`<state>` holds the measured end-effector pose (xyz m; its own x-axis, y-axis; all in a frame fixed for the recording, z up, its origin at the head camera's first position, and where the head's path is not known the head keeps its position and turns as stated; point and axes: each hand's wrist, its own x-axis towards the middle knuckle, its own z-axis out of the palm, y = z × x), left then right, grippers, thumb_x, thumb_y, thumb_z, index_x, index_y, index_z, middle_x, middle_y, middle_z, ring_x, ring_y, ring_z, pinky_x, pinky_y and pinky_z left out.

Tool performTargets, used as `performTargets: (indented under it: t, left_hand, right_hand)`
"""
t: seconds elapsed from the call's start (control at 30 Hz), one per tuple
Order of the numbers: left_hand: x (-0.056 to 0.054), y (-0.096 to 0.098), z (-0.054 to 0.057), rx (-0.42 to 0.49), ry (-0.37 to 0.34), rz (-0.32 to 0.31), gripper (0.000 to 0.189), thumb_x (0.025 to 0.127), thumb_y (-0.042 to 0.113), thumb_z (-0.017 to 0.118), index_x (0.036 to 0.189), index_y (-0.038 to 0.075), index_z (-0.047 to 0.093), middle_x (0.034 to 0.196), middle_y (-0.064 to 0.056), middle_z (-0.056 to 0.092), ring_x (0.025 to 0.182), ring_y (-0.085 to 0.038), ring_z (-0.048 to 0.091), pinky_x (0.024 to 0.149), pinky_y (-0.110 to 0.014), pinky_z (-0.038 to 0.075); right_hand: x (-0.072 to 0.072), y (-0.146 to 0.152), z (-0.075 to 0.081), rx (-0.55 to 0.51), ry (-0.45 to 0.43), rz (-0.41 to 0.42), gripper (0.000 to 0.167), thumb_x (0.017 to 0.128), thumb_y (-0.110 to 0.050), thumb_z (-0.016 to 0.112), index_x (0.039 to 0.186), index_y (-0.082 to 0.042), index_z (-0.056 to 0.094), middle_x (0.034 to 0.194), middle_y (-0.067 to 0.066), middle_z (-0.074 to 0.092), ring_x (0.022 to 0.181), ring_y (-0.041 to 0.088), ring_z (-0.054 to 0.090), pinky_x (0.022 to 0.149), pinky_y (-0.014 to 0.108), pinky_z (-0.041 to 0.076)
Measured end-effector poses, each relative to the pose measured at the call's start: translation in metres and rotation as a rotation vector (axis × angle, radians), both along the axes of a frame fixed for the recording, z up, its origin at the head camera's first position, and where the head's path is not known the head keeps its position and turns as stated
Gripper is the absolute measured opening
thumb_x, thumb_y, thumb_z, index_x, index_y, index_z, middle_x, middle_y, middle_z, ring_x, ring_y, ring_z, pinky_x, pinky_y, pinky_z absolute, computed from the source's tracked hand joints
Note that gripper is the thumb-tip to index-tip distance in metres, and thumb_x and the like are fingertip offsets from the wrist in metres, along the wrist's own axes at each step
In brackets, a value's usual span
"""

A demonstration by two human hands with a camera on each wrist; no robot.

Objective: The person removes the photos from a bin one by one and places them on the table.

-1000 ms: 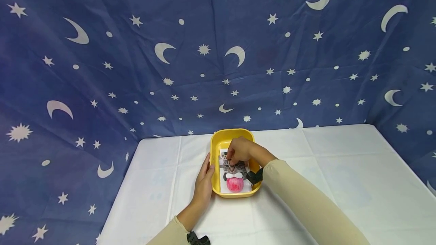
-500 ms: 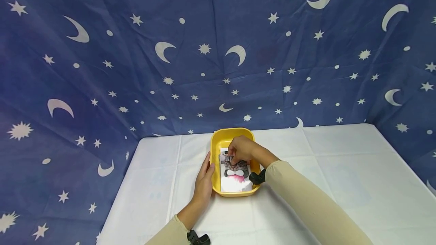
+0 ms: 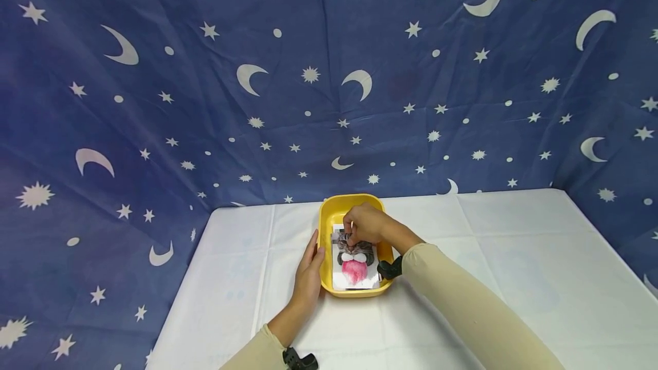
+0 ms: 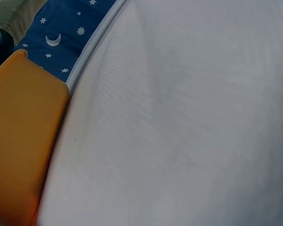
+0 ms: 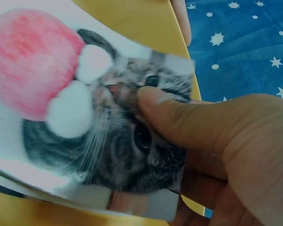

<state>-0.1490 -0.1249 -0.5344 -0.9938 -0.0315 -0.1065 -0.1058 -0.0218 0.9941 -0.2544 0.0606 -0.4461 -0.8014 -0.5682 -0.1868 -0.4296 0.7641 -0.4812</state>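
A yellow plastic tub stands on the white-covered table. My left hand lies along its left outer wall, fingers straight, thumb by the rim. Inside the tub is a glossy photo of a tabby cat with a pink ball. My right hand reaches in and pinches the photo's far edge; in the right wrist view the thumb presses on the cat's face and the fingers are behind the print. More sheets show beneath it, their number hidden. The left wrist view catches the tub's outer wall, with hardly any of the hand.
A white cloth covers the table around the tub. A dark blue curtain with white moons and stars hangs behind and at the sides. Black straps sit at both wrists.
Glare on the photo has shifted, washing over the pink ball and then partly clearing, so its tilt has changed slightly. My right hand has moved a little right; my left has stayed put.
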Motion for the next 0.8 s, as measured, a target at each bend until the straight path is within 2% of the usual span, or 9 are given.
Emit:
performTargets:
  t: [0.1, 0.33, 0.53, 0.8]
  left_hand:
    - [0.0, 0.0, 0.0, -0.006, -0.009, 0.0, 0.053, 0.11, 0.028, 0.044, 0.161, 0.028, 0.033, 0.169, 0.004, 0.026, 0.158, -0.024, 0.02, 0.13, -0.045, 0.017]
    - [-0.001, -0.002, 0.001, 0.009, 0.002, -0.015, 0.053, 0.11, 0.027, 0.044, 0.162, 0.028, 0.032, 0.17, 0.002, 0.024, 0.158, -0.026, 0.017, 0.13, -0.047, 0.015]
    - [-0.002, -0.003, 0.0, 0.029, -0.002, -0.027, 0.053, 0.11, 0.028, 0.044, 0.161, 0.03, 0.032, 0.17, 0.002, 0.024, 0.158, -0.024, 0.017, 0.13, -0.046, 0.014]
    - [-0.001, -0.002, 0.0, 0.021, -0.008, -0.019, 0.054, 0.109, 0.031, 0.046, 0.161, 0.029, 0.033, 0.17, 0.0, 0.025, 0.158, -0.025, 0.019, 0.13, -0.046, 0.015]
  right_hand:
    - [0.0, 0.002, 0.0, -0.018, 0.005, 0.002, 0.017, 0.081, -0.025, 0.087, 0.077, -0.021, 0.072, 0.07, -0.01, 0.065, 0.071, 0.011, 0.056, 0.067, 0.025, 0.049]
    - [-0.002, 0.009, -0.006, -0.107, -0.007, -0.044, 0.004, 0.084, -0.027, 0.084, 0.085, -0.024, 0.082, 0.075, -0.012, 0.07, 0.071, 0.011, 0.059, 0.064, 0.025, 0.051]
    - [-0.001, 0.015, -0.005, -0.165, -0.001, -0.04, 0.004, 0.086, -0.026, 0.083, 0.087, -0.022, 0.082, 0.076, -0.012, 0.072, 0.072, 0.008, 0.059, 0.068, 0.025, 0.052]
    - [0.001, 0.026, -0.001, -0.284, -0.048, -0.036, 0.009, 0.088, -0.024, 0.082, 0.093, -0.018, 0.081, 0.073, -0.006, 0.073, 0.058, 0.011, 0.06, 0.053, 0.025, 0.052]
